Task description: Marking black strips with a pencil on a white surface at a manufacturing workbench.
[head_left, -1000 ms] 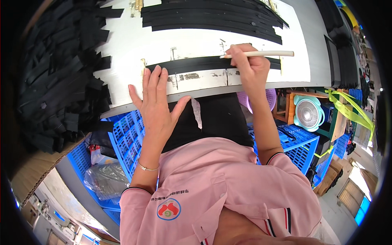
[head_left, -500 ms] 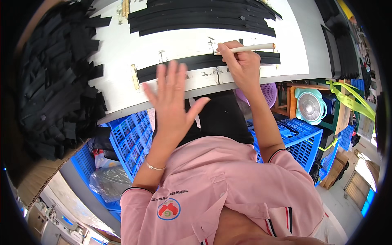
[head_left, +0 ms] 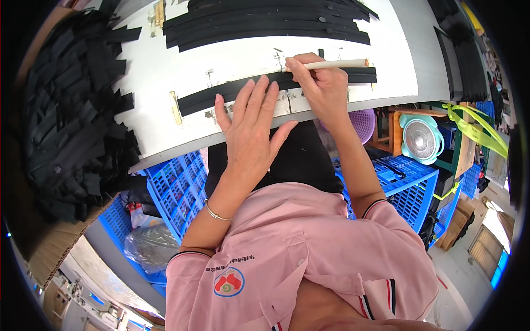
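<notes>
A black fabric strip (head_left: 201, 99) lies across the white board (head_left: 149, 99) close to the table's near edge. My left hand (head_left: 251, 121) rests on it with the fingers stretched and slightly spread, the fingertips over the strip. In my right hand (head_left: 323, 85) is a cream, pen-like marker (head_left: 342, 64), pinched between thumb and fingers. Its back end points right; the tip is at the strip's upper edge, mostly hidden by my fingers. Small dark marks and a yellowish tape piece (head_left: 175, 107) are on the board by the strip.
More black strips (head_left: 265, 25) lie in rows farther back on the board. At the left a big heap of black strips (head_left: 72, 121) fills a cardboard box (head_left: 61, 243). Below the table are blue crates (head_left: 406, 182), a purple basket (head_left: 361, 126) and a turquoise fan (head_left: 420, 138).
My left hand has come down and a little to the right onto the strip. My right hand with the marker has shifted slightly left.
</notes>
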{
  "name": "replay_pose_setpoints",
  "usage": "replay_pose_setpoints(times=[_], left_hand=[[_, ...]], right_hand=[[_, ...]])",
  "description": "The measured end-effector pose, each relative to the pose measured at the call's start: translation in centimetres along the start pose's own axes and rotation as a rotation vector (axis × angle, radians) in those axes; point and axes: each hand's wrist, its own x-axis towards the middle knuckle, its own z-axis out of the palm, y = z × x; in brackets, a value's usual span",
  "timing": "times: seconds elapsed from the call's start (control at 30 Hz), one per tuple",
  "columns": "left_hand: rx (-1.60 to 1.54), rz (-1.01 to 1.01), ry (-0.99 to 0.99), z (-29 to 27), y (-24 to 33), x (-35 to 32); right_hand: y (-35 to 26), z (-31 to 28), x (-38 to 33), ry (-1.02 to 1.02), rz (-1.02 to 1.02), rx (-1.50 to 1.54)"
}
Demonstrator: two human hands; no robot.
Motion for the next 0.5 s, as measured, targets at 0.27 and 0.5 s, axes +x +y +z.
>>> replay_pose_setpoints(times=[0.27, 0.5], left_hand=[[0.005, 0.022, 0.032, 0.5, 0.1, 0.1], [0.017, 0.023, 0.042, 0.6, 0.1, 0.2]], right_hand=[[1.1, -0.3, -0.1, -0.020, -0.092, 0.137], [1.1, -1.0, -0.2, -0.160, -0.042, 0.122]])
